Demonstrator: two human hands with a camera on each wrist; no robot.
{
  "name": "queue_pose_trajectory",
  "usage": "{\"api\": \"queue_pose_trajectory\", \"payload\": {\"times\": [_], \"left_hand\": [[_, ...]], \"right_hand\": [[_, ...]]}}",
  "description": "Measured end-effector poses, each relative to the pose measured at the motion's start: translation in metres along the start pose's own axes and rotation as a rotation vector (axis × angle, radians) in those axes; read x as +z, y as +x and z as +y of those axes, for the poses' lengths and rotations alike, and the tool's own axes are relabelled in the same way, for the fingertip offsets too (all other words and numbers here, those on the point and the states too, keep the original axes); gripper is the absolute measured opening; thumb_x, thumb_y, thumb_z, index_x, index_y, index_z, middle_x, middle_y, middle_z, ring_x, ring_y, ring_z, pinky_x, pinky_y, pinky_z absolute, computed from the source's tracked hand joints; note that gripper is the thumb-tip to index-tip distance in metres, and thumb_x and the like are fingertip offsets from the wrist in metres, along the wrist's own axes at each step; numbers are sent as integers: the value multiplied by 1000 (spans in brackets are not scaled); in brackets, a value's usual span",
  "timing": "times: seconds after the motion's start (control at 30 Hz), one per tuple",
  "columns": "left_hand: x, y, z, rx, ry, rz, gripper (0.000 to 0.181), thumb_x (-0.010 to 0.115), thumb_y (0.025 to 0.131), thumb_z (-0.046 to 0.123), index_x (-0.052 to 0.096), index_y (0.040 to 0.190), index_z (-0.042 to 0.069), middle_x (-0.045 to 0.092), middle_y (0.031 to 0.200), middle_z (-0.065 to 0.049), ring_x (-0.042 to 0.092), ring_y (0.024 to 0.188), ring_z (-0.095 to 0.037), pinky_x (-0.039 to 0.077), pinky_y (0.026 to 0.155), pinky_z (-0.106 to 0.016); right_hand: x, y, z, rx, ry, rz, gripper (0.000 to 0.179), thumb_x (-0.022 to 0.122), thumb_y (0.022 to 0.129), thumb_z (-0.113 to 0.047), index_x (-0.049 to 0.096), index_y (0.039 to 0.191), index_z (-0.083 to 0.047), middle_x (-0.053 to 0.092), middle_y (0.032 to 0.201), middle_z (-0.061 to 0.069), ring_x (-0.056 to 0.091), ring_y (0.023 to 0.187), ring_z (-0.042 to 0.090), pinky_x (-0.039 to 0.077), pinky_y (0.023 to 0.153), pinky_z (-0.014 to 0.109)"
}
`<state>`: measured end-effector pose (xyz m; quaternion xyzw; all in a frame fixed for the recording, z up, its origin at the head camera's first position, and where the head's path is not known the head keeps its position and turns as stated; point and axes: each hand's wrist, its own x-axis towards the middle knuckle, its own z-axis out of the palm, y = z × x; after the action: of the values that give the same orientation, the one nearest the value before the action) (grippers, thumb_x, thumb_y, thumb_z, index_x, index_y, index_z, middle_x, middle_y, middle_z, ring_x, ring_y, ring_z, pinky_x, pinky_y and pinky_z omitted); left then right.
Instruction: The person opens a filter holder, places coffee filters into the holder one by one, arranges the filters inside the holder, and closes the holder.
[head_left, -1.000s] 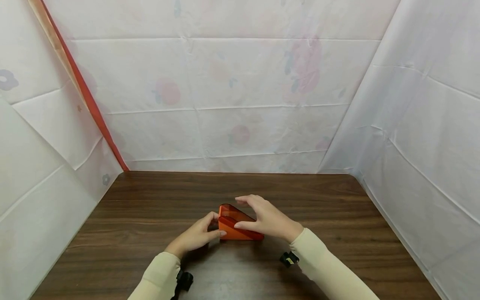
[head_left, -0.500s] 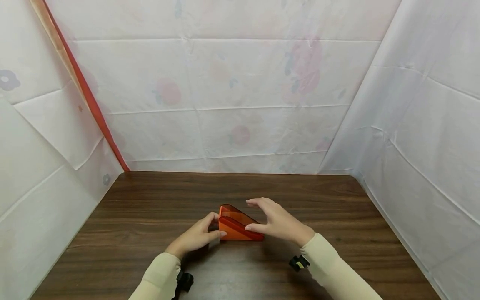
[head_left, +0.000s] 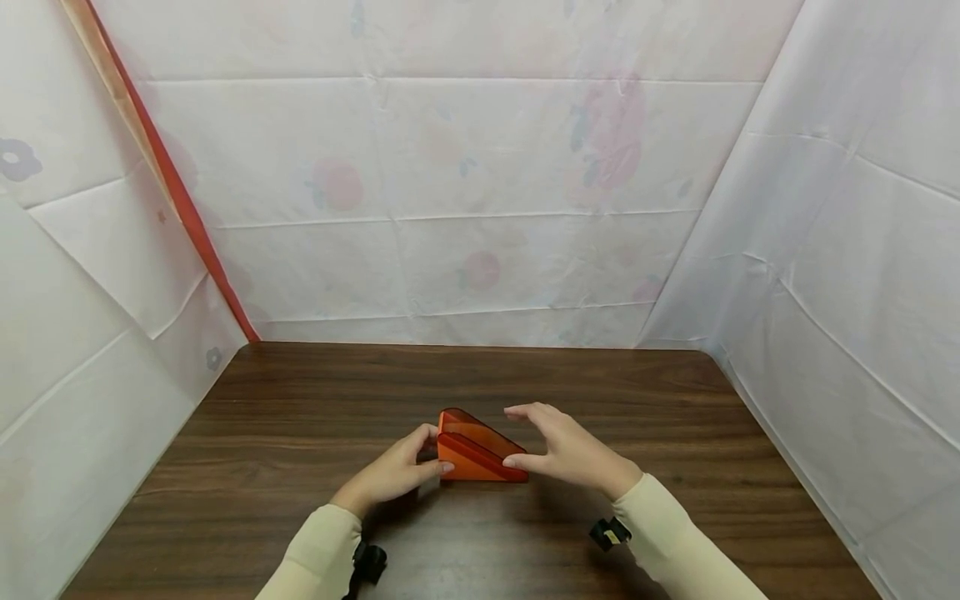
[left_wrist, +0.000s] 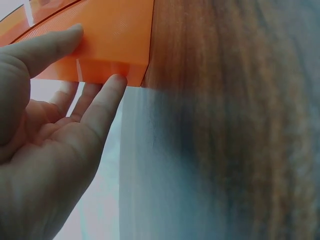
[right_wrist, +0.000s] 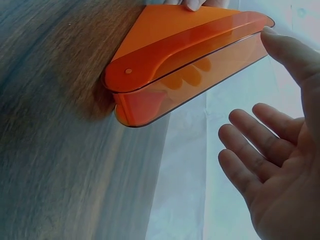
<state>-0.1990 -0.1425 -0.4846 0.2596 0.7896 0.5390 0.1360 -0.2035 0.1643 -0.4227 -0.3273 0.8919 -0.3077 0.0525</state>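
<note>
An orange wedge-shaped plastic holder [head_left: 480,460] with translucent red-orange sides stands on the brown table, its tall end on the left and its top sloping down to the right. My left hand [head_left: 390,475] holds that tall end, the thumb [left_wrist: 60,42] lying on the near face and the fingertips on the end face. Over the low end is my right hand [head_left: 573,450], thumb and fingers spread apart. In the right wrist view its thumb tip [right_wrist: 270,34] overlaps the holder's upper edge, while the other fingers [right_wrist: 250,140] are loosely bent away from it.
The dark wood-grain table [head_left: 337,375] surrounds the holder. White printed sheets [head_left: 480,167] enclose the back and sides, with a red strip [head_left: 180,200] at the left corner. A black wrist camera [head_left: 369,563] sits at the left sleeve, another camera [head_left: 609,533] at the right.
My right hand has moved to the right and slightly toward me, along the sloping top toward the low end. The left hand and the holder have stayed in place.
</note>
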Motion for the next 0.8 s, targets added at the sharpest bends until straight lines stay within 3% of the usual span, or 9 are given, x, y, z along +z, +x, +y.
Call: {"api": "queue_pose_trajectory", "payload": {"times": [0.27, 0.57, 0.67, 0.8], "left_hand": [[1, 1, -2, 22, 15, 14, 39, 67, 98, 18, 50, 130, 4, 64, 125, -6, 59, 117, -25, 49, 94, -33], [4, 2, -2, 42, 11, 16, 37, 68, 98, 17, 50, 128, 4, 62, 125, -7, 58, 120, -26, 50, 94, -33], [4, 2, -2, 41, -8, 7, 38, 68, 98, 18, 50, 129, 4, 59, 127, -9, 57, 122, -25, 48, 98, -34], [5, -1, -1, 37, 37, 12, 41, 69, 98, 22, 50, 131, 6, 57, 128, -9, 55, 122, -24, 46, 101, -37]], "right_hand": [[1, -3, 5, -6, 3, -5, 77, 66, 88, -63, 48, 146, -16, 55, 139, 4, 51, 128, 21, 43, 104, 44], [2, -6, 9, 5, -2, 10, 75, 67, 88, -62, 50, 145, -16, 57, 136, 0, 51, 126, 15, 44, 103, 44], [2, -7, 10, 8, -2, 9, 75, 66, 88, -62, 50, 145, -15, 57, 137, 4, 51, 126, 16, 43, 103, 45], [3, -9, 13, 16, -6, 7, 76, 67, 88, -61, 50, 145, -13, 57, 137, 7, 51, 127, 19, 42, 104, 47]]}}
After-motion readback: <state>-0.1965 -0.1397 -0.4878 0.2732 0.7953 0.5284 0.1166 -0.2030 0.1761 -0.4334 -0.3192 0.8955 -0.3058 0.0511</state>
